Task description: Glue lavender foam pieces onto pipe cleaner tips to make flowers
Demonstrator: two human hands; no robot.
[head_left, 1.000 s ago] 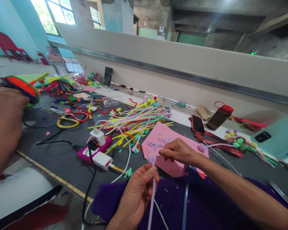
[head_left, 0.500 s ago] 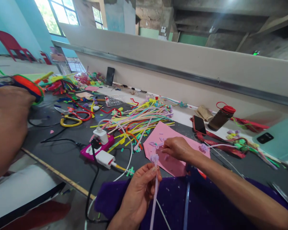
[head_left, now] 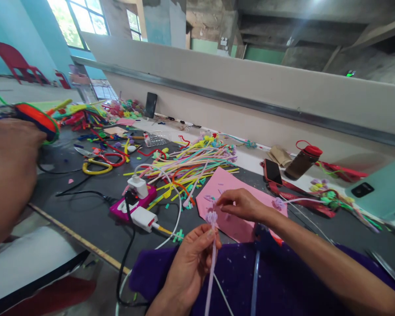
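My left hand [head_left: 197,248] is closed on the stem of a lilac pipe-cleaner flower [head_left: 211,218]; the curled head points up and the stem hangs toward my lap. Just above and to the right of that head is my right hand [head_left: 238,204], its fingertips drawn together close to the curls. Whatever those fingertips hold, if anything, is too small to make out. Under the right hand lies a pink sheet [head_left: 242,228] with several short lilac pipe-cleaner pieces [head_left: 209,198] scattered on it.
A pile of coloured pipe cleaners [head_left: 191,164] lies beyond a magenta power strip [head_left: 118,210] with plugs and cables. Scissors [head_left: 100,162] rest at left, near another person's hand [head_left: 16,136]. At right are a phone [head_left: 273,171], a bottle [head_left: 303,162] and finished flowers [head_left: 332,197].
My right hand has shifted slightly left, from over the lilac pieces toward the flower head. My left hand has stayed in place with the flower.
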